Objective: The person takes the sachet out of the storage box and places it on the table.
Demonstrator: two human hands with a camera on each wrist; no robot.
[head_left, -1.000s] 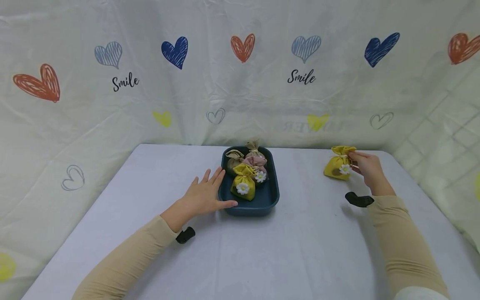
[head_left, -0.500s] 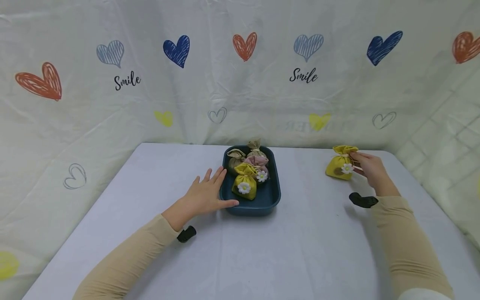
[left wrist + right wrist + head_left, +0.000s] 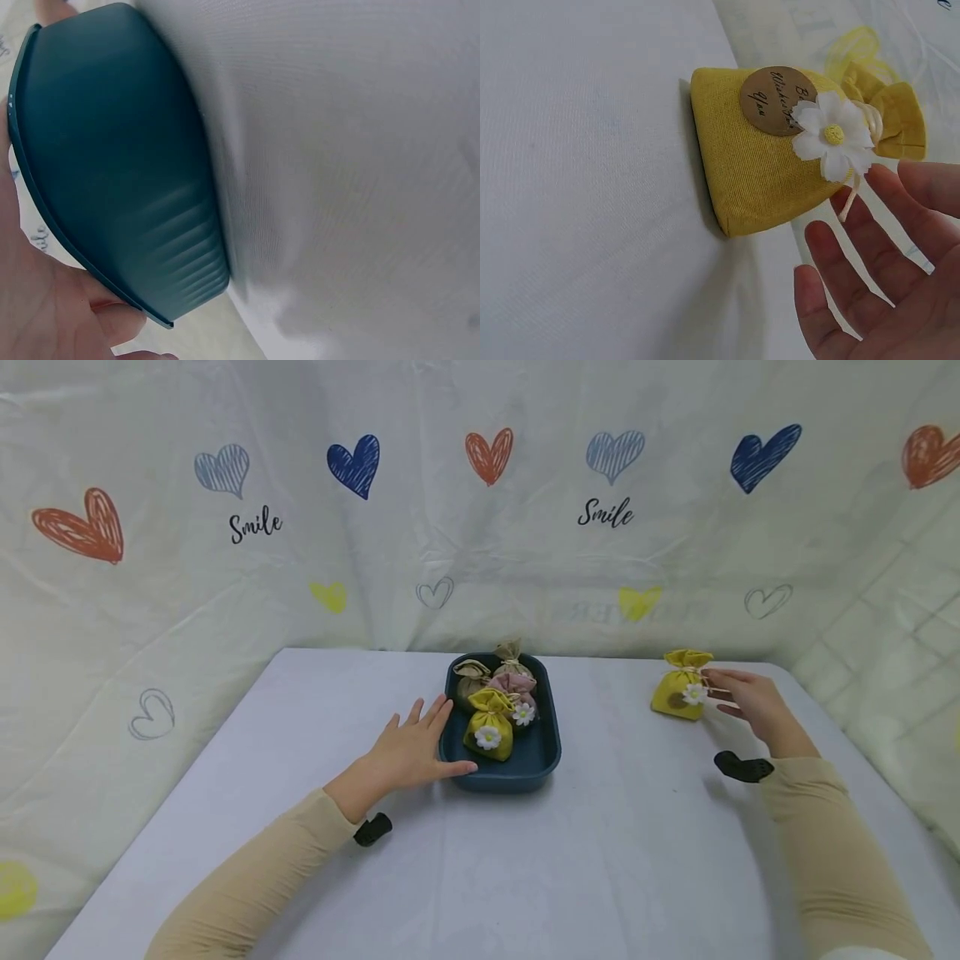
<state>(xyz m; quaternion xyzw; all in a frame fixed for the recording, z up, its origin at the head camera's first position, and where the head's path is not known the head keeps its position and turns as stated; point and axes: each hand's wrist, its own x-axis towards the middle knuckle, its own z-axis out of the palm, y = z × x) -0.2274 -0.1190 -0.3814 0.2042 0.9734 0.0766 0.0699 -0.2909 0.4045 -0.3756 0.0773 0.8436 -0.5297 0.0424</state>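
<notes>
A yellow drawstring pouch [image 3: 677, 693] with a white flower and a round brown tag stands upright on the table at the back right. Beside its tied neck is my right hand [image 3: 753, 703], its fingers spread and relaxed; in the right wrist view the fingertips [image 3: 841, 201] are close to the cord, and contact there is hard to tell. My left hand [image 3: 401, 752] rests with straight, spread fingers on the left rim of a dark teal tray [image 3: 553, 727]. Inside that tray sit another yellow pouch [image 3: 480, 742], a pink pouch [image 3: 517, 683] and two brownish pouches [image 3: 468, 681].
The white-covered table [image 3: 600, 860] reaches back to a pale curtain [image 3: 540, 552] printed with hearts and "Smile". A black wrist device [image 3: 742, 767] sits by the right wrist, another [image 3: 372, 829] by the left.
My right hand has loosened its pinch on the yellow pouch's neck and drawn back slightly to the right. The pouch stays standing in place. My left hand remains at the tray.
</notes>
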